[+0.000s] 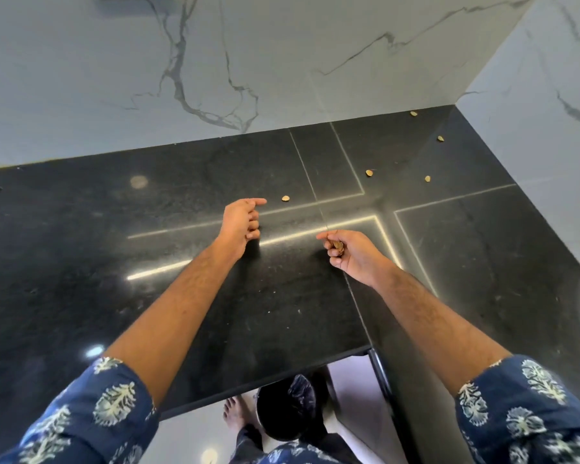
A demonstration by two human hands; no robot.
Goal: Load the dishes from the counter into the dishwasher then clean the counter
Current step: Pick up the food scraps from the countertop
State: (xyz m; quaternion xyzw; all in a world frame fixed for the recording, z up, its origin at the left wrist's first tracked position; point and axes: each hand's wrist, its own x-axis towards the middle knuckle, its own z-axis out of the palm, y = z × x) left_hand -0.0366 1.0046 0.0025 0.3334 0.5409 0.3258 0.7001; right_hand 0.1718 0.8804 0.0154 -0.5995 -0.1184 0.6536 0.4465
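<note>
**Picking scraps off the bench**

The right hand (349,254) has its fingers (334,252) curled round a few small brown scraps (339,245), forefinger and thumb pointing left. The left hand (241,222) holds nothing that shows: its lower fingers are loosely curled and the forefinger (258,201) reaches right toward one scrap (285,198) lying just beside its tip, not yet touched.

Four more scraps lie well apart toward the far right corner of the black bench (114,212), the farthest (414,113) against the marble wall (282,61). No dishes show on the bench and the dishwasher is out of view, so the task looks to be in its cleaning part. A dark bin (285,410) stands on the floor below the near edge.

The risks, as a judgement: the forefinger may flick the light scrap away across the glossy surface instead of catching it, and the full right hand may spill its scraps if it opens for another.
</note>
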